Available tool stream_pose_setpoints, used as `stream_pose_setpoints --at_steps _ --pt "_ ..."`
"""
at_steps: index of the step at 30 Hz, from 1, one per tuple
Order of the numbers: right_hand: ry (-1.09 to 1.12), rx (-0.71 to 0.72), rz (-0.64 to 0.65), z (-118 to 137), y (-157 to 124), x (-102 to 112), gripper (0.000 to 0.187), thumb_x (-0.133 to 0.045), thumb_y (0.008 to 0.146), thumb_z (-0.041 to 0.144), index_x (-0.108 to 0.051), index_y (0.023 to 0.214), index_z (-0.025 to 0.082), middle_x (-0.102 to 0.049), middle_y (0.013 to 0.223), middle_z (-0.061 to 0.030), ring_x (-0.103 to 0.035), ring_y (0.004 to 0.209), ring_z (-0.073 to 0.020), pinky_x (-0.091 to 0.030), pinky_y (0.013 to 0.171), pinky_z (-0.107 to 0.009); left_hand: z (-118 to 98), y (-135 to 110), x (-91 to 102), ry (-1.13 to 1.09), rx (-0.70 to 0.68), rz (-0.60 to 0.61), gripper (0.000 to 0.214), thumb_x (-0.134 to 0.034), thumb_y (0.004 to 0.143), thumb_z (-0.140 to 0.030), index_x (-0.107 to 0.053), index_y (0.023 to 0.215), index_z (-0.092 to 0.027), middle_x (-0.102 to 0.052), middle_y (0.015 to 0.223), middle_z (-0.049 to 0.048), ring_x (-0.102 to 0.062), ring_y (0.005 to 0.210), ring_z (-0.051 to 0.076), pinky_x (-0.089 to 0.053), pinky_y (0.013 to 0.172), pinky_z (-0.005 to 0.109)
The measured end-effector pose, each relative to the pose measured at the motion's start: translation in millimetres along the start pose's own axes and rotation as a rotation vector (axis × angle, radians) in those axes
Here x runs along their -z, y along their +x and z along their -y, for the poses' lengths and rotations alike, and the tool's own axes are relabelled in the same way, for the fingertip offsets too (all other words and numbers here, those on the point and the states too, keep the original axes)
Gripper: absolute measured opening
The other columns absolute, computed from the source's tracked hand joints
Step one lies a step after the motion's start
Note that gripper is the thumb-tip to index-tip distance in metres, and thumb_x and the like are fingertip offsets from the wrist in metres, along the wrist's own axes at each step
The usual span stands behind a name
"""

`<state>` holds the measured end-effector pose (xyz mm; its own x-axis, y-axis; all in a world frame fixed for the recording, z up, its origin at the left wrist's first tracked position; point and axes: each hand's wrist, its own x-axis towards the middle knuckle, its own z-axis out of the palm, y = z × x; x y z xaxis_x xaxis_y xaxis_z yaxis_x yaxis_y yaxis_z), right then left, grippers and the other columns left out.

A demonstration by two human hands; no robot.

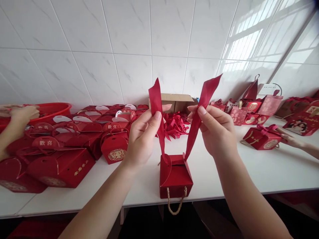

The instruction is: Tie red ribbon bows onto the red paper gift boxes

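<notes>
Upright at the table's front edge stands a small red gift box [176,176], its top flaps folded in and a beige rope handle [174,208] hanging from its near side. A dark red ribbon [193,132] runs up from the box top in two strands. My left hand [146,136] pinches the left strand between thumb and fingers, above and left of the box. On the other side my right hand [216,129] pinches the right strand at about the same height. Both loose ends stick up past my fingers, spread apart in a V.
Many red boxes [62,166] crowd the table's left side, with a red basin [56,111] and another person's hand [23,116] behind. A ribbon pile [175,124] lies before a cardboard box [174,98]. At right, another person's hand [290,137] touches a bow-tied box [261,137].
</notes>
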<state>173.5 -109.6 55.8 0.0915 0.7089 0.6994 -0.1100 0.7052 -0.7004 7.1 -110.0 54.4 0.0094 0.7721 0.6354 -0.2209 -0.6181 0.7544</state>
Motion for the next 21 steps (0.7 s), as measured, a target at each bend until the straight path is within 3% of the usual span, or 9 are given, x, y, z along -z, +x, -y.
stream_pose_setpoints --at_steps 10,16,21 --pt "0.022 -0.048 -0.044 4 2 1 0.021 -0.066 0.081 0.04 -0.075 0.088 0.023 -0.068 0.073 -0.0008 -0.066 0.07 -0.0154 -0.055 0.068 -0.031 -6 6 -8.8 -0.103 0.048 -0.099 0.025 -0.063 0.083 -0.031 -0.068 0.107 -0.026 -0.07 0.084 0.0022 -0.062 0.082 0.017 -0.047 0.075 0.03" --pt "0.102 -0.121 0.063 -1 4 -4 0.017 -0.069 0.079 0.03 -0.072 0.093 0.02 -0.067 0.068 0.0017 -0.062 0.056 -0.0104 -0.053 0.056 -0.026 -9 6 -4.6 -0.106 0.153 0.065 0.045 -0.064 0.082 -0.03 -0.055 0.127 -0.029 -0.058 0.055 -0.0046 -0.052 0.048 0.011 -0.046 0.058 0.027" --pt "0.097 -0.152 0.279 -3 -4 -8 0.014 -0.065 0.082 0.029 -0.074 0.087 0.019 -0.063 0.062 0.0025 -0.049 0.043 -0.0066 -0.043 0.042 -0.022 -11 3 -2.1 -0.055 0.236 0.244 0.078 -0.07 0.077 -0.022 -0.03 0.144 -0.028 -0.056 0.052 -0.0065 -0.05 0.045 0.011 -0.041 0.051 0.026"
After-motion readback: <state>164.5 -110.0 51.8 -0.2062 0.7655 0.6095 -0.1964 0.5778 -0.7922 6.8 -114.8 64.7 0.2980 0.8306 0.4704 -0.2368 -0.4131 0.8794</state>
